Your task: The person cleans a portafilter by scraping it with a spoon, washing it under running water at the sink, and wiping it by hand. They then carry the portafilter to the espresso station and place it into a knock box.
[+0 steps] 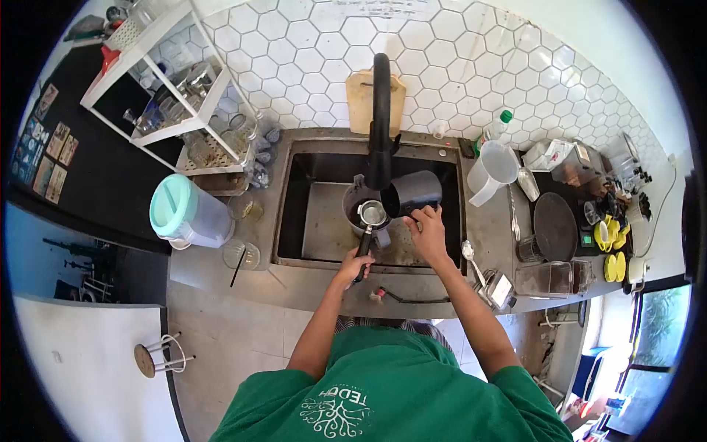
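My left hand (355, 267) is wrapped round the black handle of a portafilter (373, 214), its round metal end over the sink. Beneath that end, a grey plastic jug (356, 193) stands in the sink (321, 221), partly hidden. My right hand (427, 230) grips a dark grey pitcher (418, 188) near its lower side. That pitcher is tilted onto its side, its mouth toward the portafilter. Whether anything flows from it I cannot tell. The black faucet (380, 125) hangs just above both.
A lidded plastic pitcher (193, 214) and drinking glass (241, 255) stand left of the sink. On the right are a clear measuring jug (493, 173), a green-capped bottle (498, 127), spoons (471, 258) and a round dark tray (555, 225). A white shelf (169, 110) holds glassware.
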`<state>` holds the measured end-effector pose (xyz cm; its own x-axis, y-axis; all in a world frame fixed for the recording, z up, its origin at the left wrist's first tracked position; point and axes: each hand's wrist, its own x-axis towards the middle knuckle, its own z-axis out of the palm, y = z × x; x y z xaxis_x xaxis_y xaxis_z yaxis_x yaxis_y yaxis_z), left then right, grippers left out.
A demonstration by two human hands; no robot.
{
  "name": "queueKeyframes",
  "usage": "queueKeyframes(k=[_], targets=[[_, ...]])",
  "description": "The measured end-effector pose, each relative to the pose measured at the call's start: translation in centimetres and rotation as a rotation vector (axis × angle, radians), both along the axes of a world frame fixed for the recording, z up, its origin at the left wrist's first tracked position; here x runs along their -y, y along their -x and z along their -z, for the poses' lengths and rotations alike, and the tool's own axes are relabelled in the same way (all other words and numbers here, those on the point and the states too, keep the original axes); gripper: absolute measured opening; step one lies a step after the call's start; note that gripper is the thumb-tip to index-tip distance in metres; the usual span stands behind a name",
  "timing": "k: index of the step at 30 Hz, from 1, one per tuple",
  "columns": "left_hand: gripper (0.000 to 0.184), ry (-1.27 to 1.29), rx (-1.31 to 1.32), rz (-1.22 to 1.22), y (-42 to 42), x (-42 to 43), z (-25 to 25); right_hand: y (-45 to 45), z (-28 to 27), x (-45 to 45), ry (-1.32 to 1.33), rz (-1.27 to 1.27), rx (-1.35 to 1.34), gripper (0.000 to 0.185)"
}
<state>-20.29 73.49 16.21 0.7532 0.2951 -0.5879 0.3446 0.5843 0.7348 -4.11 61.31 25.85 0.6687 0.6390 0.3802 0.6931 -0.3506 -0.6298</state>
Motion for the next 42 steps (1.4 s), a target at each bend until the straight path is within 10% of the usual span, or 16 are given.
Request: queueKeyframes(k=[32,38,42], targets=[[0.017,0.03,0.039,-0.031,0.1,0.4,1.3,1.2,-1.1,-2.2,0.218,-0.26,0.444,0.012],[0.017,0.041,0.009,-0.038,0.0,0.4,1.2,0.2,-0.2,-1.1,-0.039,-0.035,0.208,0.017],[0.017,0.039,0.009,-0.039,-0.1,0.3,1.3,-1.8,0.0,3.3,-0.367,0.119,-0.91,0.025]])
